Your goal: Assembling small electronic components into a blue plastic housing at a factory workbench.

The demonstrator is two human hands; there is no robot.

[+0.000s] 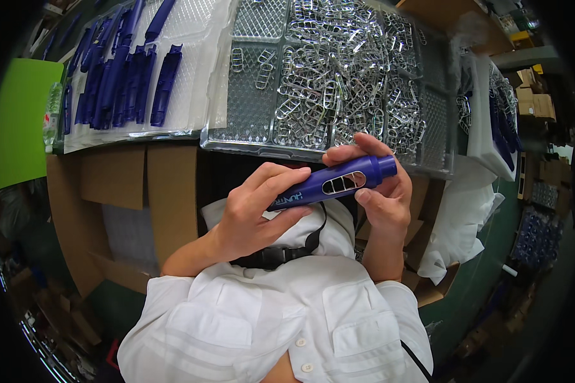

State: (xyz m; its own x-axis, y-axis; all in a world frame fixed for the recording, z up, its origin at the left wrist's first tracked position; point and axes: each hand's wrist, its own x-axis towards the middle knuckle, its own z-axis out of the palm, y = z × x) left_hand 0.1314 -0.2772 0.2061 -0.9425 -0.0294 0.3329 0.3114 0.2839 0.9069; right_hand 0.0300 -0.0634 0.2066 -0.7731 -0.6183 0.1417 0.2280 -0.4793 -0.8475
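Note:
A dark blue plastic tubular housing (313,185) lies between my hands in front of my chest, tilted up to the right. It has a narrower collar at its right end, pale lettering near its left end and a chrome oval frame (344,183) with crossbars in its side. My left hand (252,201) grips the left end, thumb below and fingers above. Around the collar end curls my right hand (386,198), its thumb on the underside near the oval frame. Beyond my hands, many loose chrome frames (338,76) fill a clear compartment tray (243,133).
Several blue half-shells (166,86) rest on a white textured sheet (195,76) at the far left, beside a clear bottle (52,118). Open cardboard boxes (80,223) stand below the table edge. White foam wrap (457,217) hangs at the right, near a white box (482,121) of parts.

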